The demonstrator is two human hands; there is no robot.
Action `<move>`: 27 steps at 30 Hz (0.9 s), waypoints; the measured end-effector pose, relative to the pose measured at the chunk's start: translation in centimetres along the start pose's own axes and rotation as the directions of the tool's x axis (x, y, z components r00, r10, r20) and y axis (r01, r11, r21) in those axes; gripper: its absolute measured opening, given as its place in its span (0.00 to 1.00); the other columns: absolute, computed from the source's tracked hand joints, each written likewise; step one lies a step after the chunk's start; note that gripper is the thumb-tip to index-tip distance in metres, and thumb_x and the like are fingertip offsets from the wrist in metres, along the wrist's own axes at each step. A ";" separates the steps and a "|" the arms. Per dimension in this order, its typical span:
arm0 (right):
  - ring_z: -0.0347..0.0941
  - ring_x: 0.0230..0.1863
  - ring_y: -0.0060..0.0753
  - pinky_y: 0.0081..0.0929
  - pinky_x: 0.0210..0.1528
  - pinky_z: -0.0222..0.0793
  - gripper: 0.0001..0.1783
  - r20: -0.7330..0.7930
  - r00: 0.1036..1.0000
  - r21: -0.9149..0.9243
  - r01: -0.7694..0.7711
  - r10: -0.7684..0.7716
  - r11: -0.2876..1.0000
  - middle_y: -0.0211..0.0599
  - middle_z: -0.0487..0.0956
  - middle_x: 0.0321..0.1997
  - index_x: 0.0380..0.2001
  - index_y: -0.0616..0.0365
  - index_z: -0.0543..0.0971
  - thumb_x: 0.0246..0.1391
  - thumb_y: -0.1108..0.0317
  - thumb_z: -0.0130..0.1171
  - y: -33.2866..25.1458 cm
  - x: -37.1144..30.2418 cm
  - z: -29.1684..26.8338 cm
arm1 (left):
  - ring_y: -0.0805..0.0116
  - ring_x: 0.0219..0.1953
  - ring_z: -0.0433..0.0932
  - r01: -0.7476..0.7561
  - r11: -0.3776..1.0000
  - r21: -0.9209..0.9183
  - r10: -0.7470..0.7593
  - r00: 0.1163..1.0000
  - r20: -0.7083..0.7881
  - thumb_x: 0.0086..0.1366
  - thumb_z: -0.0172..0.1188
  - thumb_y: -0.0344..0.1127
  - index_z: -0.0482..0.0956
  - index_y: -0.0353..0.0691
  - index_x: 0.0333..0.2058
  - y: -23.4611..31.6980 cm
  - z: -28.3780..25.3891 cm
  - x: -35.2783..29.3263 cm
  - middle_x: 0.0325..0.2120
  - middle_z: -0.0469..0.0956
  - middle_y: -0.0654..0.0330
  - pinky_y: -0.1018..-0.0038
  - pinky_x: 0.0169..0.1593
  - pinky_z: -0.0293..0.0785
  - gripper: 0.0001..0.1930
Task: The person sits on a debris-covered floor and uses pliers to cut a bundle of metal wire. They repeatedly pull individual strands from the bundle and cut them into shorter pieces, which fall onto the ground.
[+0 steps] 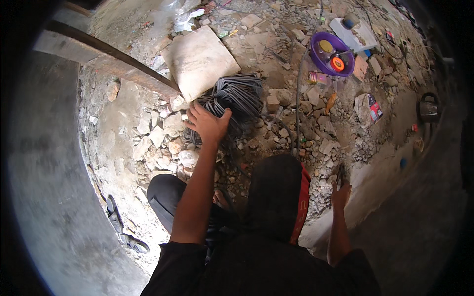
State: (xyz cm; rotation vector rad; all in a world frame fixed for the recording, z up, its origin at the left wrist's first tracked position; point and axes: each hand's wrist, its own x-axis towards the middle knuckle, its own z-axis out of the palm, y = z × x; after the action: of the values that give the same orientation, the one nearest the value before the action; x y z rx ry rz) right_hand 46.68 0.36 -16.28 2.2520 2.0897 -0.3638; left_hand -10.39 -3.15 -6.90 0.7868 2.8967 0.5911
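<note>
A bundle of dark bent steel stirrups (239,96) lies on the rubble in front of me. My left hand (210,123) reaches over its near left side, fingers spread and thumb out, seemingly touching the rods. It grips nothing that I can see. Off to the right and low, my right hand (340,195) is closed round a slim dark tool (341,172) that points away from me; its exact kind is too small to make out. A pale square slab (200,61) lies just beyond the stirrups, partly against them.
A wooden beam (118,64) slants in from the upper left toward the slab. At the upper right sits a purple basin (316,42) holding a jar and an orange tape roll. Broken stones (158,135) cover the ground. Sandals (133,243) lie lower left; a dark mug (429,108) stands far right.
</note>
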 end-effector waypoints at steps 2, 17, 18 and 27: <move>0.74 0.52 0.60 0.52 0.56 0.70 0.32 0.018 0.997 0.107 -0.081 0.080 0.991 0.57 0.76 0.52 0.55 0.64 0.75 0.59 0.50 0.69 0.8 1.1 0.5 | 0.36 0.75 0.47 -0.018 1.000 -0.004 0.018 1.000 -0.011 0.50 0.71 0.64 0.51 0.25 0.70 0.1 0.2 -0.4 0.71 0.54 0.36 0.29 0.72 0.33 0.62; 0.73 0.57 0.55 0.46 0.62 0.69 0.38 -0.058 0.984 0.308 -0.143 0.168 0.941 0.55 0.76 0.51 0.52 0.68 0.76 0.46 0.50 0.77 -4.2 1.5 5.7 | 0.32 0.75 0.47 -0.013 0.999 0.034 0.013 1.000 0.001 0.51 0.68 0.70 0.49 0.24 0.72 -0.8 -0.3 -0.2 0.72 0.53 0.35 0.32 0.73 0.29 0.66; 0.72 0.59 0.56 0.47 0.63 0.68 0.40 -0.159 0.961 0.169 -0.199 0.226 0.965 0.56 0.76 0.53 0.53 0.68 0.76 0.45 0.49 0.77 -4.3 1.2 5.9 | 0.33 0.75 0.47 -0.022 0.998 0.064 0.023 1.000 -0.001 0.51 0.68 0.71 0.49 0.24 0.72 -0.6 0.3 -0.2 0.72 0.54 0.35 0.32 0.73 0.29 0.66; 0.80 0.50 0.58 0.52 0.55 0.75 0.24 0.086 0.996 0.413 -0.068 0.035 0.908 0.53 0.84 0.49 0.51 0.61 0.80 0.59 0.54 0.65 0.4 3.7 2.9 | 0.36 0.74 0.53 -0.028 0.995 0.093 0.034 0.997 -0.066 0.53 0.68 0.69 0.54 0.26 0.70 -0.5 1.1 -0.3 0.71 0.58 0.38 0.32 0.72 0.40 0.61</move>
State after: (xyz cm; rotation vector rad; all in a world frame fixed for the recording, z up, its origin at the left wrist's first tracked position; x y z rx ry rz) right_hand 46.90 3.35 -19.85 2.4517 2.0650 -0.9611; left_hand -10.14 -3.37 -8.12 0.8402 2.9970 0.4997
